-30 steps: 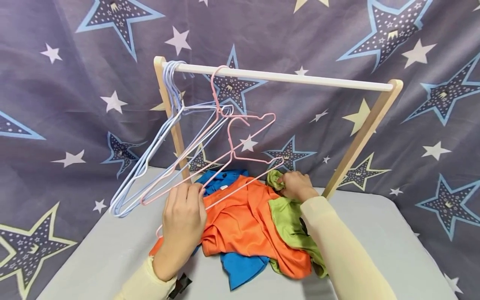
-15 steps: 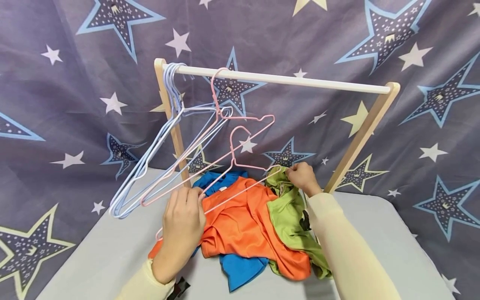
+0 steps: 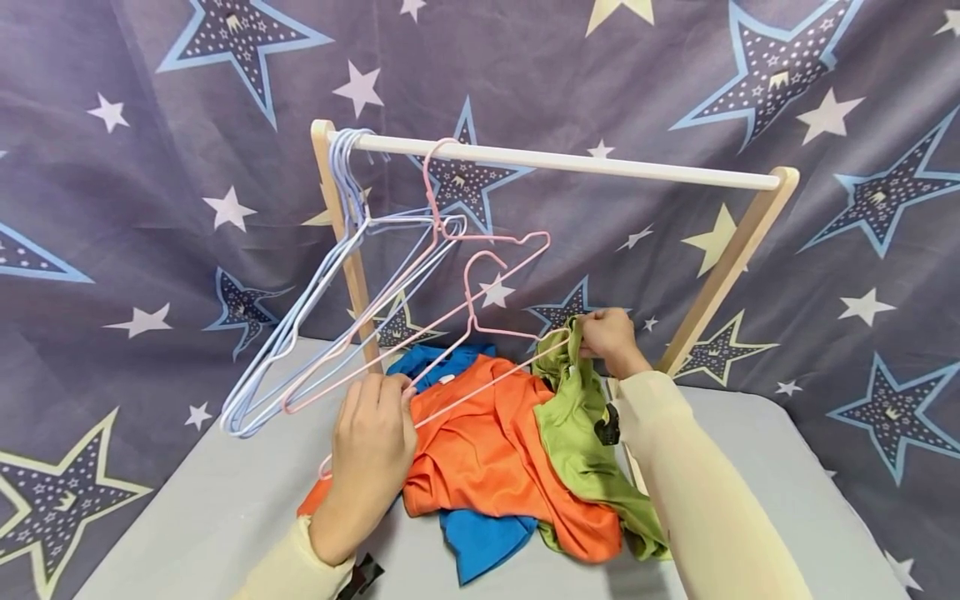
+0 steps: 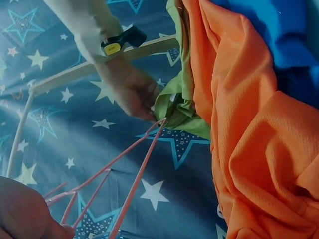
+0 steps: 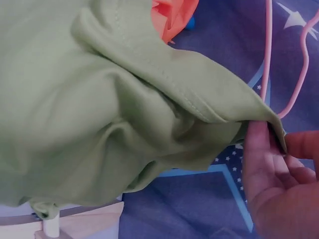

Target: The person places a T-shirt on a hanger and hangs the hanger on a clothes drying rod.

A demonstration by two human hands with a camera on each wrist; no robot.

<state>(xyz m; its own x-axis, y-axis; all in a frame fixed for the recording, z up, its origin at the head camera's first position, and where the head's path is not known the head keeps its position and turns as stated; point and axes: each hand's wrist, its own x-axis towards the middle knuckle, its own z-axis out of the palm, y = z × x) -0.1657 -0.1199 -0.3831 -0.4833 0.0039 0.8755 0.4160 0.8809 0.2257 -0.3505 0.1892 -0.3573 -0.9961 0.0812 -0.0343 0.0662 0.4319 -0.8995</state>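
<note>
My left hand (image 3: 372, 458) grips a pink wire hanger (image 3: 471, 321) by its left side, its hook pointing up. My right hand (image 3: 611, 337) pinches the edge of a green shirt (image 3: 581, 442) between thumb and fingers and holds that part raised. The hanger's far right end meets the lifted green cloth; in the left wrist view the wire tip sits right at the opening of the fabric (image 4: 174, 112). In the right wrist view the pinched edge (image 5: 276, 129) stretches to a point beside the pink wire. The shirt's lower part lies partly beneath an orange garment (image 3: 487, 442).
A wooden rack with a white rail (image 3: 570, 158) stands behind. Several blue and white hangers (image 3: 292, 308) and another pink hanger (image 3: 495, 237) hang at its left. Blue cloth (image 3: 487, 537) shows under the orange garment on the grey table (image 3: 750, 500). A star-patterned curtain (image 3: 600, 75) hangs behind.
My right hand has raised the green shirt's edge up to the hanger's right end. The held hanger dipped a little, then shifted slightly right; my left hand keeps its grip.
</note>
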